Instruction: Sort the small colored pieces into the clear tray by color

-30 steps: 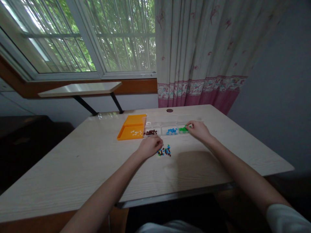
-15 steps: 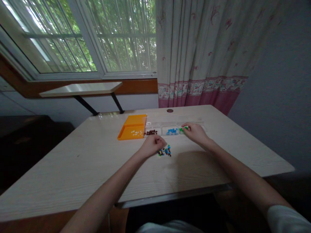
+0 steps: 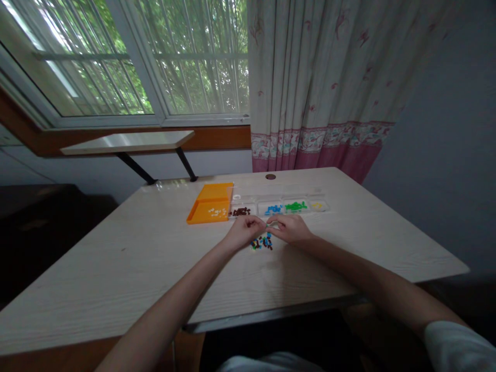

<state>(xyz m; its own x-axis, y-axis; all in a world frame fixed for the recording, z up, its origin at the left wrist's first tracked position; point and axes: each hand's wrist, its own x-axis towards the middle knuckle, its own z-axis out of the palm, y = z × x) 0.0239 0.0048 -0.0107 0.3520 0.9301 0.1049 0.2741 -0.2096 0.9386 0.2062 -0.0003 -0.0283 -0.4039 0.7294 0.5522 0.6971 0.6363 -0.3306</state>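
My left hand (image 3: 243, 231) is closed in a pinch just above a mixed pile of small brown, blue, green and yellow pieces (image 3: 262, 242). The fingertips of my right hand (image 3: 290, 228) meet those of the left, also pinched. A tiny greenish speck shows where they touch, too small to name. Behind the hands lies a clear compartment box. It holds brown pieces (image 3: 240, 212), blue pieces (image 3: 274, 209), green pieces (image 3: 296, 206) and a few yellow pieces (image 3: 316, 205) in separate compartments.
An open orange case (image 3: 211, 192) with whitish pieces (image 3: 217, 212) in its near half adjoins the clear box on the left. A raised shelf (image 3: 132, 140) on dark legs stands at the back left of the wooden table (image 3: 155, 279). A curtain (image 3: 298, 93) hangs behind.
My right hand has come back from the green compartment, moving left and nearer to meet my left hand. The green and yellow compartments are now uncovered. My left hand has hardly moved.
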